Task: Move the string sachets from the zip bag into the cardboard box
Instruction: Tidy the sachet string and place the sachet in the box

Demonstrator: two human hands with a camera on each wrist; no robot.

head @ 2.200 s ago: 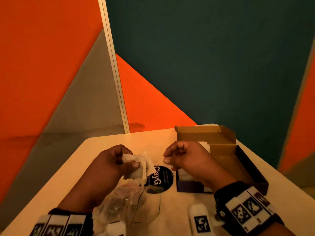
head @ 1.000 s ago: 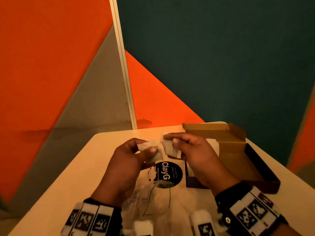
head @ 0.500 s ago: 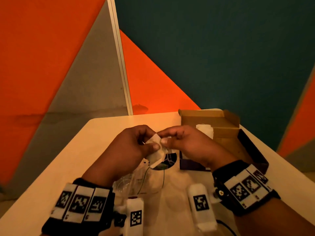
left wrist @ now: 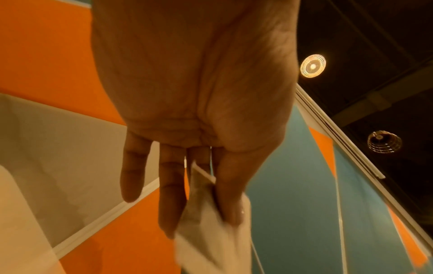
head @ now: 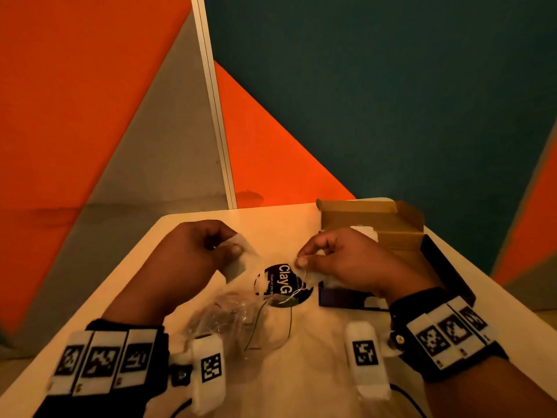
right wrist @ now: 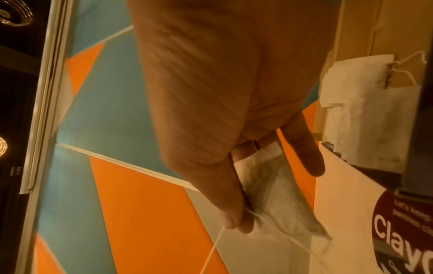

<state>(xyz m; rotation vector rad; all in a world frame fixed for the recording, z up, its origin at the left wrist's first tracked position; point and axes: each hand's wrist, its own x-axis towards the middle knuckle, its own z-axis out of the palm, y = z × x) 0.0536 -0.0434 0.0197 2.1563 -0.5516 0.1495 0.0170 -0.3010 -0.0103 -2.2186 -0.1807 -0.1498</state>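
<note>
My left hand (head: 224,250) pinches a white string sachet (head: 241,262) between thumb and fingers; the left wrist view shows that sachet (left wrist: 211,231) under the thumb. My right hand (head: 304,259) pinches a second sachet (head: 316,277) with its thin white string (right wrist: 215,246) trailing down; its sachet (right wrist: 276,200) shows in the right wrist view. The clear zip bag (head: 235,318) lies crumpled on the table between my wrists. The open cardboard box (head: 401,236) stands just right of my right hand, with white sachets (right wrist: 358,111) inside it.
A round dark sticker (head: 283,285) marks the pale table (head: 90,321) between the hands. Orange, grey and teal wall panels rise behind the table's far edge. Bare tabletop lies at the left.
My hands, which met over the sticker with the sachets together, have drawn apart: the left went left with one sachet, the right went toward the box with the other.
</note>
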